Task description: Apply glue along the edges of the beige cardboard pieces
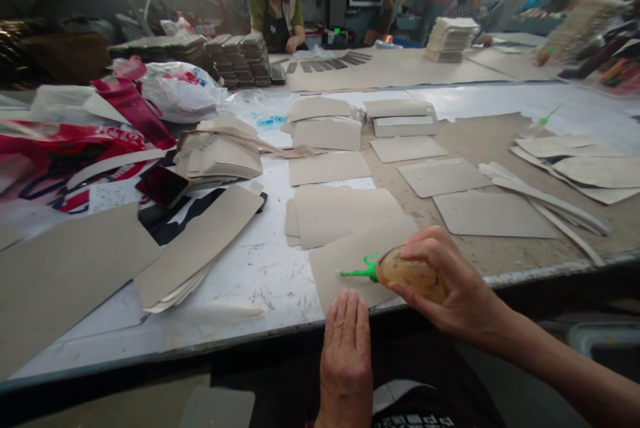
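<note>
My right hand [445, 281] is wrapped round a squeeze bottle [407, 273] with amber-brown contents, tilted on its side. Its green nozzle [357, 273] points left, with the tip at the face of a beige-grey cardboard piece [325, 258] by the table's front edge. My left hand [346, 341] lies flat, fingers stretched out together, with its fingertips on the near edge of that piece. Just behind it, several similar cardboard pieces [345, 211] overlap in a stack. Part of the front piece is hidden beneath the bottle and right hand.
Cardboard pieces [495, 215] and pale strips [555, 205] lie to the right, near another green-tipped bottle [543, 120]. On the left are a fanned stack [220, 158], a phone-like dark object [163, 185], a pink bottle [133, 105] and bags. Across the table, a person [277, 8] works beside stacked pieces.
</note>
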### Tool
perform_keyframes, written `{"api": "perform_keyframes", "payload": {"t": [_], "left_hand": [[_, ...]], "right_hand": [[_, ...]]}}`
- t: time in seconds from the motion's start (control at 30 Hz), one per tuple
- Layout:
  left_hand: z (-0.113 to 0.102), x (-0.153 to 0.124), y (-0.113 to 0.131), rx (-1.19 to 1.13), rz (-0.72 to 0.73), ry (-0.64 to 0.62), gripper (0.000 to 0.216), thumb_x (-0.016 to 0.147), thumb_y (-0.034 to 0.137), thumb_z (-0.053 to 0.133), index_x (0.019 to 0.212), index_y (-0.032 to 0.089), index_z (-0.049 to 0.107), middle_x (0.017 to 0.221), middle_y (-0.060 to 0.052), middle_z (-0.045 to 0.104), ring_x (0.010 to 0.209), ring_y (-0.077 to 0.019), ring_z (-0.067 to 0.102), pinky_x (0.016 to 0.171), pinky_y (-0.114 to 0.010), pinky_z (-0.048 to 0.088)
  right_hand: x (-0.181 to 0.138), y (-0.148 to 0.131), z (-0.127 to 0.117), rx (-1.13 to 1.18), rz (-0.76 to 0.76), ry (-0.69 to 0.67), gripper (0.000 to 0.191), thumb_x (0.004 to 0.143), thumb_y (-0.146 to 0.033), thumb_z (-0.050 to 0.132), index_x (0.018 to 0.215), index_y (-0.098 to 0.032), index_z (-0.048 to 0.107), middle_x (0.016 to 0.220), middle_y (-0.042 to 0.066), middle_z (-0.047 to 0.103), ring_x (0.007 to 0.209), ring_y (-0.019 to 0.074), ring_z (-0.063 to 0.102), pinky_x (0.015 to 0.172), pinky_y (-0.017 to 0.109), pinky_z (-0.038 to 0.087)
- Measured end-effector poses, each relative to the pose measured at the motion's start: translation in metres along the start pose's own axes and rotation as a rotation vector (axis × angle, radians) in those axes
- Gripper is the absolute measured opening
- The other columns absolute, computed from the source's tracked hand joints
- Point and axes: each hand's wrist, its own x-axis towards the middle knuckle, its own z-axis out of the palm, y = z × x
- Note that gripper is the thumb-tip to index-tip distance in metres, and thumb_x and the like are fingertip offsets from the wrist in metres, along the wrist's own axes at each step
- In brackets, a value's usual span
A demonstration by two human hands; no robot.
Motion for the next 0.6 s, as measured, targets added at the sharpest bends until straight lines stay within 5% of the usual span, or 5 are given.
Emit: {"api": "perform_keyframes", "payload": {"t": [0.37,0.6], "left_hand": [[-0.005,0.008,0.001,0.039,0.001,0.023,0.038,0.088,-0.007,0.038,0.114,0.006,0.063,0.115,-0.015,0.070,0.113,-0.0245,0.064,0.092,-0.039,0.058],[-0.010,0.007,-0.009,0.032,0.067,-0.029,0.043,0.087,-0.009,0.036,0.117,0.008,0.062,0.119,-0.012,0.069,0.115,-0.0217,0.063,0.095,-0.036,0.056]], "right_hand": [[0.001,-0.002,0.003,-0.013,-0.025,-0.074,0.025,0.083,-0.013,0.062,0.103,-0.023,0.050,0.097,0.006,0.048,0.088,0.0215,0.054,0.076,0.037,0.052],[-0.013,0.010,-0.012,-0.048,0.087,0.258,0.028,0.085,-0.029,0.066,0.107,-0.026,0.049,0.099,0.006,0.050,0.090,0.0237,0.055,0.076,0.038,0.051]]}}
